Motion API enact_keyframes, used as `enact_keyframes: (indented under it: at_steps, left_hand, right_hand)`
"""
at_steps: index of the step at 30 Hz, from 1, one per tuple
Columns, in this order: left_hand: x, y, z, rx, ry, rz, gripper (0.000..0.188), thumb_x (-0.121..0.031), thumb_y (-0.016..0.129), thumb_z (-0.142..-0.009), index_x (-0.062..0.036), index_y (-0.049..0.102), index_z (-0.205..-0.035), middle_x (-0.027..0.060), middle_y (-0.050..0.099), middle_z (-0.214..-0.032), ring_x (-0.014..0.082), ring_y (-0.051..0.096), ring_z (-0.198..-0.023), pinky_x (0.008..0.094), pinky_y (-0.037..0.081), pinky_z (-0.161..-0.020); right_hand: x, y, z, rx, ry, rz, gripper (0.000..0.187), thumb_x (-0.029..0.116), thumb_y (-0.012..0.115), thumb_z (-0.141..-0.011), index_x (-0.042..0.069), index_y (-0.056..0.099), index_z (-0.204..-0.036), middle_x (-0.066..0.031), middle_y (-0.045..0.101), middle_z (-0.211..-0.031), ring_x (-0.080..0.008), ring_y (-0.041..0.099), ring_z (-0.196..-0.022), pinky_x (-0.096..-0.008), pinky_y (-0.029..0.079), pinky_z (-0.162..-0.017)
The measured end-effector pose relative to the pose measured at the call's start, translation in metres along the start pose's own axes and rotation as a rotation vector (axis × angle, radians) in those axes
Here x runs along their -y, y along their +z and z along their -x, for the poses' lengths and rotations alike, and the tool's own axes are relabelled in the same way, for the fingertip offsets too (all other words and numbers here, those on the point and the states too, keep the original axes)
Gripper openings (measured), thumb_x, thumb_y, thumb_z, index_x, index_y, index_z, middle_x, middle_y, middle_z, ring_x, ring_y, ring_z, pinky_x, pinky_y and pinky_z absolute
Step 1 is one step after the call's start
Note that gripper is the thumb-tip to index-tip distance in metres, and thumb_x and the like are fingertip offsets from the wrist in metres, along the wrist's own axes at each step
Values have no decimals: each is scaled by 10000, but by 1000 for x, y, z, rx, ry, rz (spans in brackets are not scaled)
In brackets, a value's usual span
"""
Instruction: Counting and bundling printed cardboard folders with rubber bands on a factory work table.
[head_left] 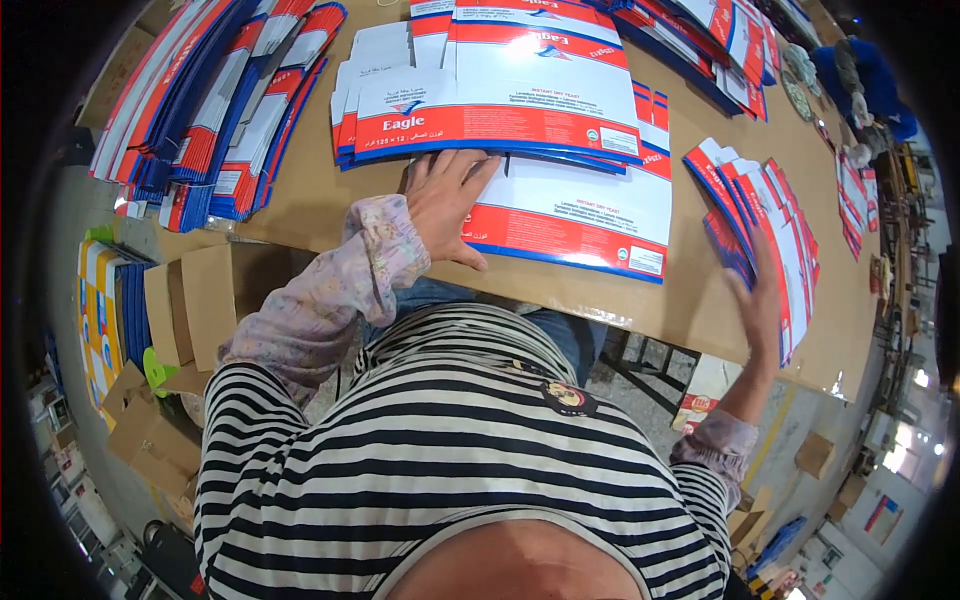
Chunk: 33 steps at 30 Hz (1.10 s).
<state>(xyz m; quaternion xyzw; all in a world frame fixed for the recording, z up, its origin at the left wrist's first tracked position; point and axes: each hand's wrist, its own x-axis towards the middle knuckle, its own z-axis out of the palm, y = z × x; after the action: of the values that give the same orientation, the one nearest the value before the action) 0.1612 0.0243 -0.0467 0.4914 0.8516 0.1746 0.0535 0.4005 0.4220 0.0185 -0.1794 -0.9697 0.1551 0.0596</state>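
My left hand (445,208) lies with spread fingers on a flat white, red and blue printed carton (585,218). Its fingertips reach the lower edge of an overlapping pile of similar flat cartons (500,100), partly hiding the print beneath. My right hand (762,295) is on the right, at a smaller fanned stack of folded cartons (775,225). Thumb and fingers are apart, resting against or just over the stack's near side; exact contact is unclear.
A brown work table (560,300) carries everything. Bundles of folded cartons stand at the far left (215,110) and far right (700,50). Open brown boxes (205,300) are beside the table at left. Another person's hand (858,155) shows at the right edge.
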Motion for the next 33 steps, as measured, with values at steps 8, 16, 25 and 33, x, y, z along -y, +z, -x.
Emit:
enact_keyframes:
  at_steps: [8, 16, 25, 33]
  left_hand:
    - [-11, 0, 4, -156, 149, 44, 1108, -370, 915, -433, -157, 443, -1412, 123, 450, -1323, 329, 416, -1249, 494, 276, -1087]
    - [-3, 0, 6, -91, 147, 129, 1055, -366, 890, -486, -142, 444, -1415, 138, 446, -1318, 349, 422, -1244, 485, 322, -1063]
    - [39, -13, -14, 140, -26, 840, 604, -399, 638, -898, -55, 493, -1372, 184, 529, -1301, 308, 483, -1254, 382, 353, -1082]
    - [23, 15, -5, -63, -113, 316, 630, -431, 639, -890, 4, 514, -1328, 190, 502, -1355, 325, 439, -1297, 413, 314, -1094]
  right_hand:
    - [123, 85, -10, 294, -439, 222, 915, 502, 721, -738, 194, 321, -1503, -100, 269, -1573, -293, 243, -1455, -509, 216, -1178]
    - [117, 102, -16, 250, -546, 372, 763, 423, 658, -840, 117, 357, -1471, -151, 329, -1531, -303, 346, -1404, -500, 323, -1128]
    - [133, 46, -32, 40, -756, 253, 535, 47, 566, -831, 14, 459, -1354, -185, 608, -1248, -318, 623, -1110, -387, 533, -903]
    - [67, -145, 4, -359, -179, 154, 306, 200, 517, -1002, 31, 620, -1236, -152, 702, -1026, -201, 675, -905, -316, 506, -786]
